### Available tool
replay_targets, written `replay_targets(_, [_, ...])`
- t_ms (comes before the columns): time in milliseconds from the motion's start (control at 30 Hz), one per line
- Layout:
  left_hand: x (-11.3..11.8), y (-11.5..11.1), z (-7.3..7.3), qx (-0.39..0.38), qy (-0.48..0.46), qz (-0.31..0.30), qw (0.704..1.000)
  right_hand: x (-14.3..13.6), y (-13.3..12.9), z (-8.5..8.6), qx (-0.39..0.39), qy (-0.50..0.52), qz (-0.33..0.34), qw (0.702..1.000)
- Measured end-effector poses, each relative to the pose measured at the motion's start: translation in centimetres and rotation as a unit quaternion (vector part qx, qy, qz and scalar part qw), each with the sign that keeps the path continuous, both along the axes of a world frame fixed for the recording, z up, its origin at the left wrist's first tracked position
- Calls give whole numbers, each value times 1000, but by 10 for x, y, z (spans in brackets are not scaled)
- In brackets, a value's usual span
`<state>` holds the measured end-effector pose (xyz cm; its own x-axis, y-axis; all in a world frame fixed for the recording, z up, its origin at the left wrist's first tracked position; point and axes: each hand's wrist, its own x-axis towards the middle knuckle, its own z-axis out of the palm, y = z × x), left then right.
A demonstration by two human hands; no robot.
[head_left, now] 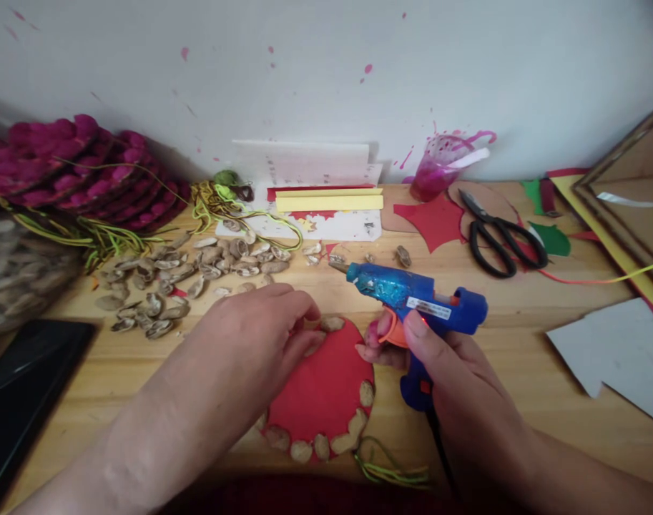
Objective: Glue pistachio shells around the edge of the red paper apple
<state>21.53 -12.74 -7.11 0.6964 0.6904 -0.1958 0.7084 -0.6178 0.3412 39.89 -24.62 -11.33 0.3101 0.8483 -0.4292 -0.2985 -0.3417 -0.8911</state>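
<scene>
A round red disc (320, 390) lies on the wooden table, with peanut shells (322, 447) set along its lower and right rim and one shell (333, 324) at its top. Over the disc's upper left edge is my left hand (267, 343), thumb and fingers pinched together; whatever is between the fingertips is too hidden to name. My right hand (455, 372) holds a blue glue gun (395, 286) with an orange trigger, its nozzle pointing left above the disc's top edge. Yellow-green threads (390, 468) trail below the disc.
Loose peanut shells (219, 261) are spread behind my left hand. Black scissors (498, 236) lie at the back right near red paper (430, 222) and a pink-stained cup (436, 172). A black tablet (31, 400) is at left, magenta pompom pieces (84, 172) at back left, grey card (616, 357) at right.
</scene>
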Motion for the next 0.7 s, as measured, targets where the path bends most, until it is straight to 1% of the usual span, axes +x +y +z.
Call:
replay_targets(133, [1,0,-2,-12,2,17,1000,2,-2,0,-7,2,0,1000])
replay_targets(267, [2,-1,-4,-14,-44,4,999,4,-6,-3,-26,-2,-4,1000])
replay_targets(433, [5,-3,-9,-5,-79,-6,997,5,-5,-4,-14,-12,-1,1000])
replay_targets(700, [14,-5,-18,25,-66,14,997,2,-1,-1,-3,9,6,1000])
